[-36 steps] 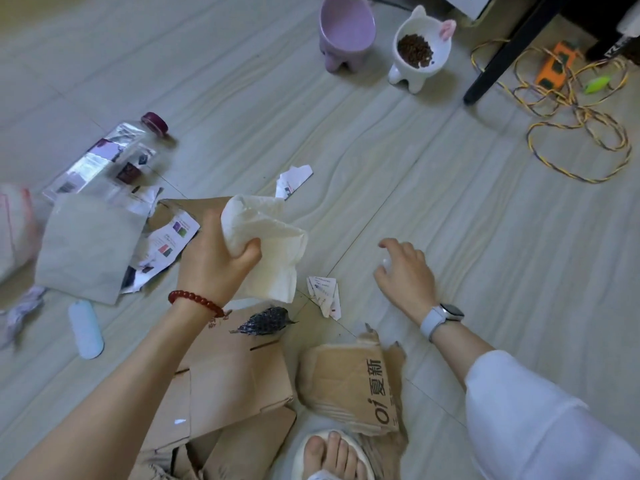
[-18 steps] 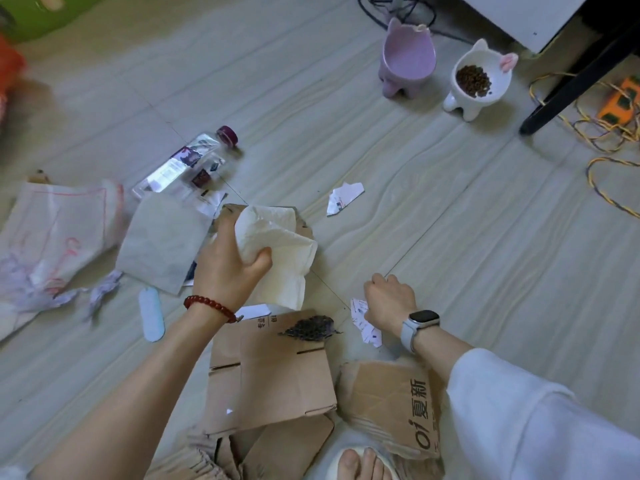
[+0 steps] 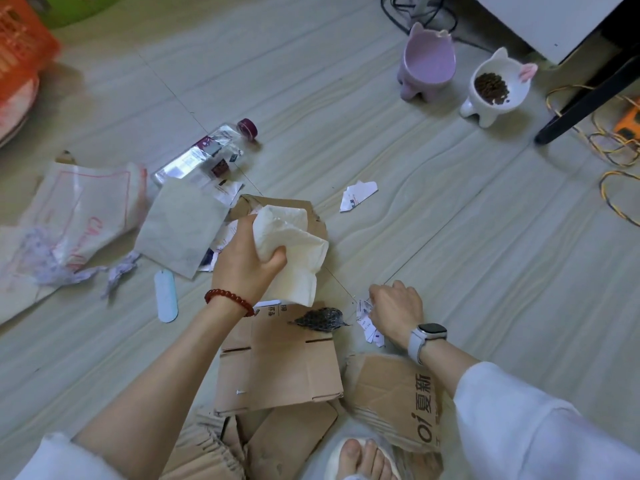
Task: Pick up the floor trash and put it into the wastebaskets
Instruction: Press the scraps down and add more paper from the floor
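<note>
My left hand (image 3: 247, 263) is closed on a tissue (image 3: 292, 249). My right hand (image 3: 396, 311), curled, pinches a paper scrap (image 3: 367, 322) just right of the cardboard (image 3: 284, 362). Risk: the flimsy scrap tears or slips.

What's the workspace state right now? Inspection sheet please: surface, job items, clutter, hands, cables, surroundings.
Surface: pale tiled floor, littered.
Job's things: white tissue in the left hand; paper scraps at the right hand; another scrap lying apart; plastic bottle on its side; flattened cardboard; plastic bag; orange basket at top left.
Clutter: purple bowl, empty; white bowl with kibble.
Hands: left hand closed on the tissue; right hand closing on the scraps, grip not clear.
Cables: yellow cord coiled at right; black cable at top.
Surroundings: black furniture leg; a sandalled foot.
</note>
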Demonstrator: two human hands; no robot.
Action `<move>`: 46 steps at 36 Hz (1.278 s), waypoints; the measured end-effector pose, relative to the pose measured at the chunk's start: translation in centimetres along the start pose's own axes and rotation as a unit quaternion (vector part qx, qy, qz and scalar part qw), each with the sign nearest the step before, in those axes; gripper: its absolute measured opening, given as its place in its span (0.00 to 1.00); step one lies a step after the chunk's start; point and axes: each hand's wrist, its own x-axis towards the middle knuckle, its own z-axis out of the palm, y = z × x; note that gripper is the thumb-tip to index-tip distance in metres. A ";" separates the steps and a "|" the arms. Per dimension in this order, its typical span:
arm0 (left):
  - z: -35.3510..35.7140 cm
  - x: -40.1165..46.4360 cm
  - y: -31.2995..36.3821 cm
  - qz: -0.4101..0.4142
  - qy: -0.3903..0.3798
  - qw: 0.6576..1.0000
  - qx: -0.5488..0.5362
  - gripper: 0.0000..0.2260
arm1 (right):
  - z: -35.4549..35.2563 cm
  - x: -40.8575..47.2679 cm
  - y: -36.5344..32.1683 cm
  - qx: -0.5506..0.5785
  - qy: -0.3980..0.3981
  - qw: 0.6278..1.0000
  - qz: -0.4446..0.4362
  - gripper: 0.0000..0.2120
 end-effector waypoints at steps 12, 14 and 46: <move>0.1 0.0 0.1 -0.002 0.041 0.999 0.003 0.20 | -1.5 0.8 0.0 -0.060 0.045 0.994 -0.073 0.07; 0.0 0.3 0.1 0.000 0.058 0.998 0.006 0.21 | -2.6 2.3 0.4 0.002 0.066 0.995 -0.079 0.12; -8.8 0.2 -1.4 -0.075 0.226 0.971 0.026 0.24 | -11.6 13.0 -5.6 0.171 0.283 0.939 -0.095 0.08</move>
